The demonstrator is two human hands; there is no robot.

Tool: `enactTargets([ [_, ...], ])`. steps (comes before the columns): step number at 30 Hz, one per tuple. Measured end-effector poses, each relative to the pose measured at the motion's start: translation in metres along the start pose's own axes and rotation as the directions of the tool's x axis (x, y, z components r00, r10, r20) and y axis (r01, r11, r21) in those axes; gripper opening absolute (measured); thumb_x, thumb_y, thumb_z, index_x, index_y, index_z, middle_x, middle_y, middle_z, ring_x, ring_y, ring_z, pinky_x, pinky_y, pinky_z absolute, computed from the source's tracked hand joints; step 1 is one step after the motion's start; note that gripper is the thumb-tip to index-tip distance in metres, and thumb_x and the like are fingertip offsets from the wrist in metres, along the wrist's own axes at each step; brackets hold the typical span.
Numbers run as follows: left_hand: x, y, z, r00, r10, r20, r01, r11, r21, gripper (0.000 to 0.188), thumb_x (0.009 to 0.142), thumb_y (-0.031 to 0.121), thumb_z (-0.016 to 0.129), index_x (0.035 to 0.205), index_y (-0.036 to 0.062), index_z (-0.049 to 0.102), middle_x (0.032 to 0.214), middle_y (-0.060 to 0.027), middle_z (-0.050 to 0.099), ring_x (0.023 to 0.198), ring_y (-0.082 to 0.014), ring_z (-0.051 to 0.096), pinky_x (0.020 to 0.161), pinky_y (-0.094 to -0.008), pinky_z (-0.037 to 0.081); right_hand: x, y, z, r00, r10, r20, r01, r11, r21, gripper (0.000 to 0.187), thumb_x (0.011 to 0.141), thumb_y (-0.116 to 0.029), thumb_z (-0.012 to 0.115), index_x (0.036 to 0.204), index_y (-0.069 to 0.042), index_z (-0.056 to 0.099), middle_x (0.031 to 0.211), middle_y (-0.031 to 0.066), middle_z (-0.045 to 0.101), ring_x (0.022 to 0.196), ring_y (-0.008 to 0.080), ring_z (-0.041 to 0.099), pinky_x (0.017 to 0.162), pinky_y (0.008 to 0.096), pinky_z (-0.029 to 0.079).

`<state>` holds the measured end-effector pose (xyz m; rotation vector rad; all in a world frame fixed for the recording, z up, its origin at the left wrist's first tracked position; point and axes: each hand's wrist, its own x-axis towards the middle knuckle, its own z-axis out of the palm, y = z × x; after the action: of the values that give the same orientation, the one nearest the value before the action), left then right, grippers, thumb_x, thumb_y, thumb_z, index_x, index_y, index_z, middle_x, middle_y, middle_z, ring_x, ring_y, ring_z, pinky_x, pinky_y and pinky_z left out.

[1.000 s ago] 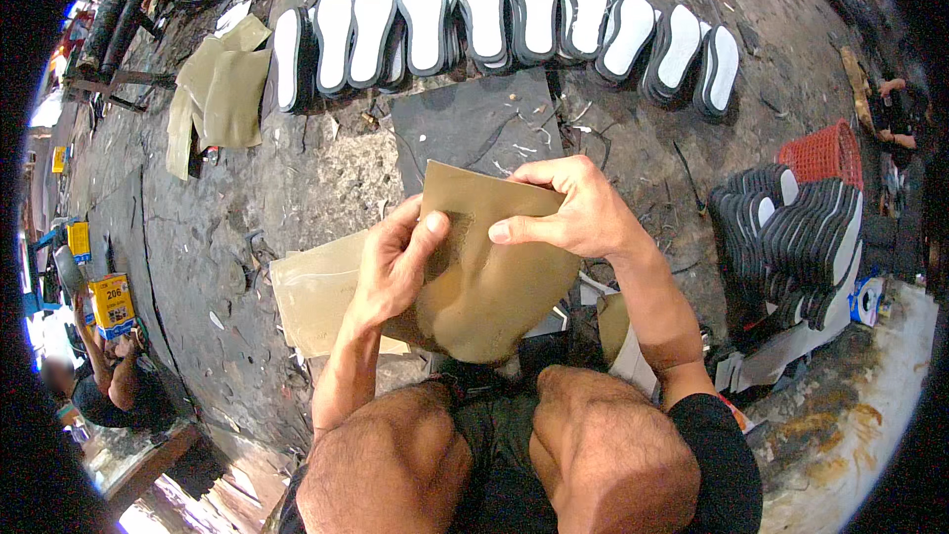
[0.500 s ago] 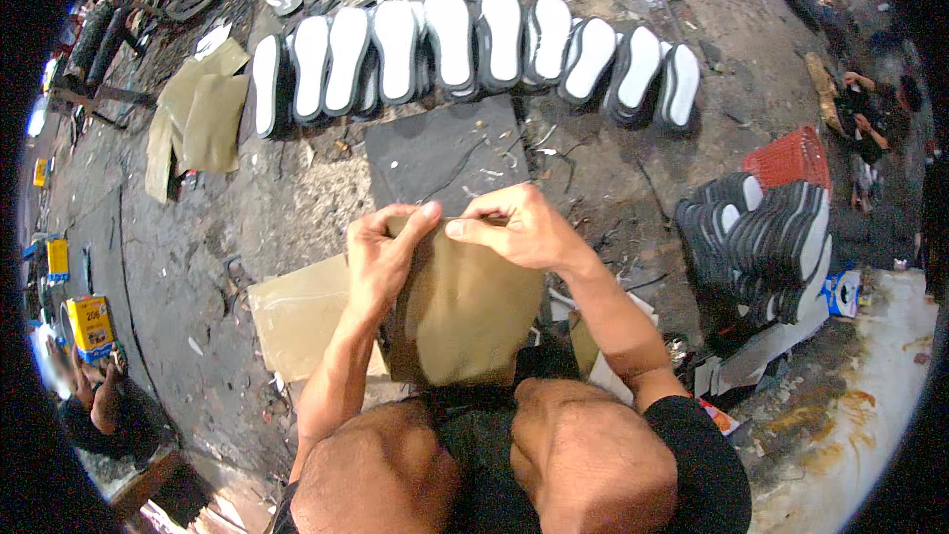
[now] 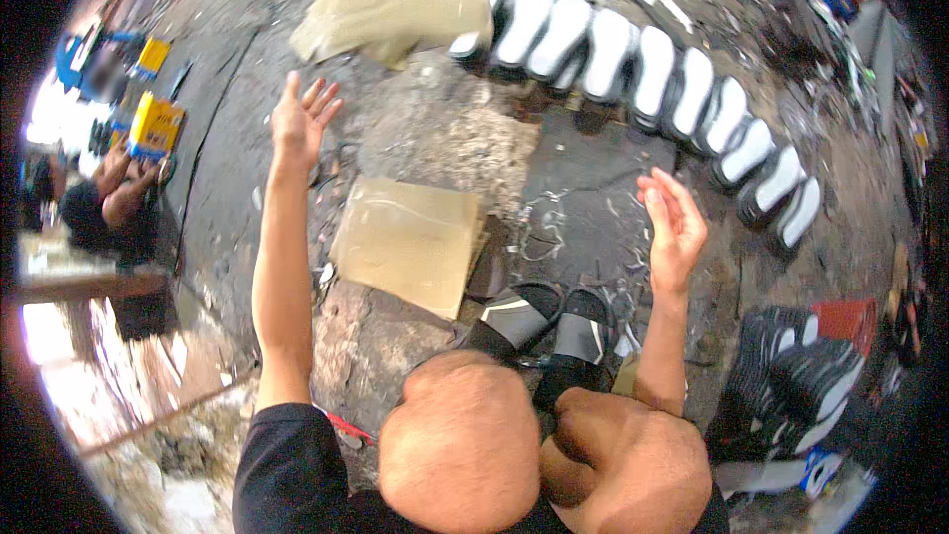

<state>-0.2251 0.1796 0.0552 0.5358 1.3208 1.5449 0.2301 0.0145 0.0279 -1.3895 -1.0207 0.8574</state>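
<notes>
My left hand (image 3: 304, 127) is stretched out to the far left, empty, its fingers spread. Beyond its fingertips a tan sheet (image 3: 395, 8) lies over the spot at the left end of the row of soles; whether it has fully settled, I cannot tell. My right hand (image 3: 677, 237), also empty, is raised over the dark floor mat (image 3: 593, 188) with its fingers extended and slightly curved. Between my arms, in front of my knees, a small stack of tan sheets (image 3: 410, 237) rests on the floor.
White-topped dark shoe soles (image 3: 608, 54) stand in a curved row ahead. More piled soles (image 3: 801, 376) and a red basket (image 3: 845, 326) are at the right. My sandalled feet (image 3: 583, 326) are near the stack. At the left another person (image 3: 119, 188) sits by a yellow box (image 3: 156, 127).
The tan sheet has left both hands and is now at the far left beside the soles. My hands have moved apart and opened. The view has turned left.
</notes>
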Motion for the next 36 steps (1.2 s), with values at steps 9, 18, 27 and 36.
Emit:
enactTargets([
  [9, -0.09, -0.125, -0.291, 0.953, -0.29, -0.084, 0.206, 0.423, 0.882, 0.052, 0.099, 0.036, 0.064, 0.135, -0.0018, 0.062, 0.126, -0.0132, 0.069, 0.107, -0.0229, 0.066, 0.088, -0.0393, 0.053, -0.061, 0.026, 0.091, 0.928, 0.07, 0.365, 0.019, 0.972, -0.234, 0.025, 0.094, -0.012, 0.07, 0.117, -0.004, 0.072, 0.106, 0.0112, 0.076, 0.097, 0.0189, 0.072, 0.087, 0.0325, 0.055],
  [18, -0.197, -0.034, -0.17, 0.983, -0.184, 0.002, 0.144, 0.776, 0.614, 0.061, 0.084, 0.015, 0.084, 0.138, -0.0001, 0.059, 0.109, -0.0085, 0.072, 0.088, -0.0116, 0.068, 0.067, -0.0244, 0.051, -0.122, 0.008, 0.226, 0.35, -0.473, 0.808, 0.632, 0.757, 0.169, 0.027, 0.087, -0.03, 0.073, 0.107, -0.011, 0.072, 0.1, 0.0076, 0.071, 0.094, 0.0286, 0.067, 0.085, 0.0416, 0.053],
  [27, -0.203, -0.03, -0.124, 0.991, -0.133, 0.024, 0.102, 0.855, 0.509, 0.072, 0.075, 0.006, 0.088, 0.136, 0.0013, 0.05, 0.113, -0.0105, 0.065, 0.1, -0.0163, 0.065, 0.083, -0.031, 0.057, -0.123, 0.003, 0.232, 0.331, -0.455, 0.827, 0.619, 0.766, 0.173, 0.028, 0.08, -0.035, 0.079, 0.096, -0.014, 0.071, 0.088, 0.0036, 0.066, 0.086, 0.0241, 0.065, 0.074, 0.0384, 0.055],
  [36, -0.21, -0.038, -0.123, 0.995, -0.045, 0.084, -0.008, 0.837, 0.547, 0.074, 0.078, 0.007, 0.087, 0.14, 0.0038, 0.047, 0.114, -0.0103, 0.064, 0.103, -0.0185, 0.065, 0.084, -0.0328, 0.057, -0.135, -0.001, 0.225, 0.644, -0.23, 0.73, 0.264, 0.962, 0.07, 0.013, 0.092, -0.019, 0.07, 0.097, -0.007, 0.072, 0.084, 0.0062, 0.071, 0.076, 0.0231, 0.067, 0.069, 0.036, 0.054],
])
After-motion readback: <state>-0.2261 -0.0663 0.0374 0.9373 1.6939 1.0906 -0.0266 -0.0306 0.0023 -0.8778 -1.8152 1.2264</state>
